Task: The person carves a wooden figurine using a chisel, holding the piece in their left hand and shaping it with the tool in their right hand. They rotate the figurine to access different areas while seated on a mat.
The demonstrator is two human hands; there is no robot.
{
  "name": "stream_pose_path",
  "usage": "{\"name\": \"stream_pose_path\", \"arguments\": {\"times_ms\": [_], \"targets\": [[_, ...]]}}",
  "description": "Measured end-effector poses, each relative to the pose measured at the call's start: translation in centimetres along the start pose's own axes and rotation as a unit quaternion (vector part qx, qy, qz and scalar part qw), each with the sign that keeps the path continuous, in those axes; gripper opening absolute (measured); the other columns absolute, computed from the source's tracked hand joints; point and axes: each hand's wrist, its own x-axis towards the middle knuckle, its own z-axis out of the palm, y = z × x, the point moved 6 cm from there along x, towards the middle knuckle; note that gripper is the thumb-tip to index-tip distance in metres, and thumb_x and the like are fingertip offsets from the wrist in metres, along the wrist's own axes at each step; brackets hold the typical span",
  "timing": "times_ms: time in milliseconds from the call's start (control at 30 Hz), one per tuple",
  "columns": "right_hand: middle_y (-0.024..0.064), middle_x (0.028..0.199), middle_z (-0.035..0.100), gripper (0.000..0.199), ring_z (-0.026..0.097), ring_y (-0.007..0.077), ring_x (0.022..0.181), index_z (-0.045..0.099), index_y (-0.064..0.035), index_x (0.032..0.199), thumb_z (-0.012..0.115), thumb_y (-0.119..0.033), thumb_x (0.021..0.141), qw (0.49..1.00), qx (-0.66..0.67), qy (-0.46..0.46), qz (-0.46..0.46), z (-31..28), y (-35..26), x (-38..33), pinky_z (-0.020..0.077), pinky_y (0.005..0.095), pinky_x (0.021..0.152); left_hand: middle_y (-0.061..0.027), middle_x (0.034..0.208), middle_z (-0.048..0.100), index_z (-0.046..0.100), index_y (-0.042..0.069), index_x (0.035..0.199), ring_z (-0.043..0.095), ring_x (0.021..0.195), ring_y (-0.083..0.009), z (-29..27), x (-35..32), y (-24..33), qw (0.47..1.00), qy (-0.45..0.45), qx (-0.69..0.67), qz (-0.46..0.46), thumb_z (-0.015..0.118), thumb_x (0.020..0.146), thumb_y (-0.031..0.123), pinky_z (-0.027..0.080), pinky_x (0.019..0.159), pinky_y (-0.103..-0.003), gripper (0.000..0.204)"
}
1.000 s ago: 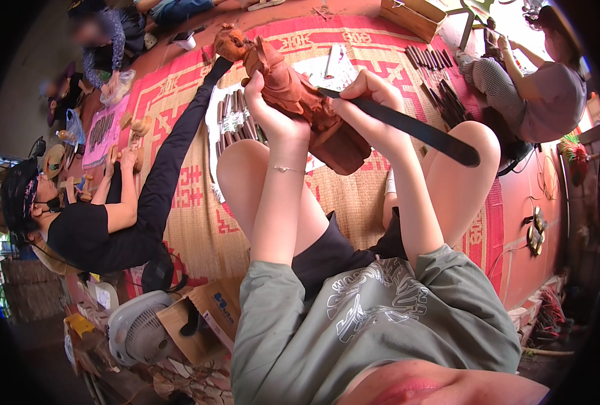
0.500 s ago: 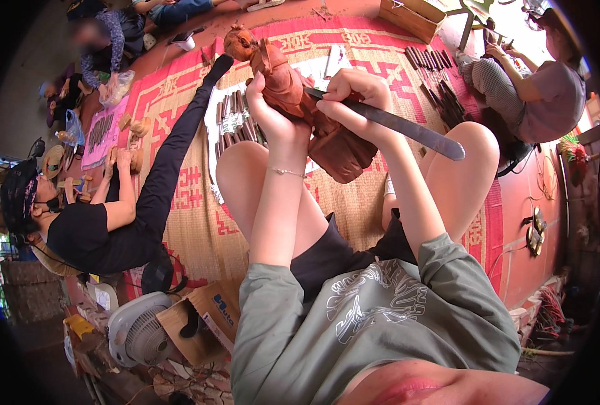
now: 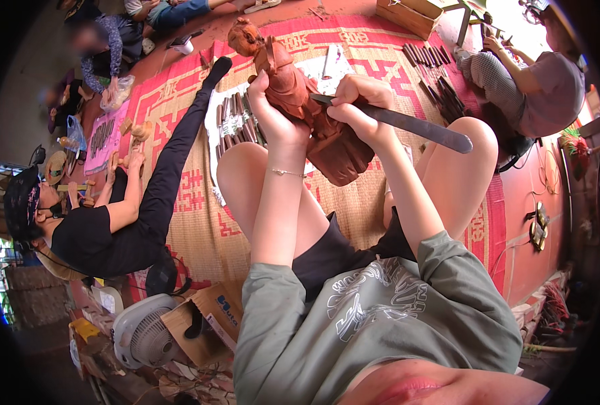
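A reddish-brown carved wooden figurine (image 3: 340,158) is tilted above my knees, its round head at the upper left and its broad base at the lower right. My left hand (image 3: 283,121) is wrapped round its back and side, thumb up along the body. In my right hand (image 3: 367,104) a long flat metal file (image 3: 418,127) with a rounded end is pinched between thumb and curled fingers. The file's dark tip touches or nearly touches the figurine's middle; exact contact is hard to make out.
A red and straw-coloured mat (image 3: 195,233) lies below, with carving tools (image 3: 236,118) on a white cloth and more tools (image 3: 441,94) at right. A co-worker in black (image 3: 97,236) sits left, another person (image 3: 549,88) right. A fan (image 3: 148,331) and cardboard box (image 3: 202,324) stand near left.
My right hand and the file have shifted slightly to the right along the figurine. The figurine has moved slightly, still in my left hand.
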Motion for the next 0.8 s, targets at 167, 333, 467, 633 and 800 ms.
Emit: {"name": "stream_pose_path", "arguments": {"times_ms": [167, 333, 467, 633, 800], "targets": [[0.0063, 0.053, 0.05, 0.014, 0.049, 0.0146, 0.051, 0.049, -0.0005, 0.056, 0.061, -0.007, 0.061, 0.997, -0.069, -0.025, -0.019, 0.0, 0.1, -0.4, 0.0376, 0.0278, 0.05, -0.0075, 0.073, 0.056, 0.052, 0.006, 0.098, 0.057, 0.068, -0.0214, -0.5, 0.0, -0.2, 0.999, 0.034, -0.013, -0.016, 0.048, 0.078, 0.04, 0.047, 0.066, -0.034, 0.04], [0.0053, 0.055, 0.05, 0.016, 0.048, 0.0129, 0.053, 0.044, 0.0007, 0.055, 0.06, -0.001, 0.058, 0.998, -0.048, -0.033, 0.039, -1.3, 0.5, -0.7, 0.0388, 0.0254, 0.053, -0.0076, 0.072, 0.056, 0.051, 0.005, 0.098, 0.057, 0.068, -0.0215, -0.5, 0.3, -0.4, 0.999, 0.032, 0.009, -0.002, 0.047, 0.078, 0.04, 0.047, 0.066, -0.033, 0.04], [0.0056, 0.056, 0.052, 0.016, 0.05, 0.0131, 0.054, 0.045, 0.0003, 0.055, 0.061, 0.0, 0.059, 0.998, -0.044, -0.02, 0.034, -0.4, -0.4, 0.6, 0.0386, 0.0255, 0.052, -0.008, 0.072, 0.056, 0.051, 0.005, 0.099, 0.057, 0.068, -0.0218, -0.2, 0.7, -0.4, 0.999, -0.047, 0.001, 0.005, 0.048, 0.078, 0.039, 0.047, 0.066, -0.034, 0.041], [0.0054, 0.057, 0.054, 0.012, 0.051, 0.0129, 0.054, 0.049, -0.0001, 0.056, 0.06, -0.003, 0.059, 0.993, -0.105, -0.034, 0.032, 0.0, -0.2, 0.3, 0.0378, 0.0254, 0.051, -0.0086, 0.076, 0.056, 0.05, 0.004, 0.102, 0.057, 0.068, -0.0221, -0.6, 1.0, -0.6, 0.998, -0.064, 0.001, 0.001, 0.048, 0.078, 0.04, 0.047, 0.066, -0.034, 0.043], [0.0045, 0.056, 0.054, 0.014, 0.05, 0.0118, 0.054, 0.049, 0.0004, 0.056, 0.061, -0.002, 0.06, 0.995, -0.072, -0.019, 0.068, -1.4, -0.1, -0.4, 0.038, 0.0255, 0.051, -0.0087, 0.076, 0.056, 0.05, 0.005, 0.104, 0.057, 0.07, -0.0216, 0.2, 0.2, -0.2, 0.997, 0.076, -0.021, 0.005, 0.047, 0.078, 0.042, 0.047, 0.065, -0.034, 0.045]]}}
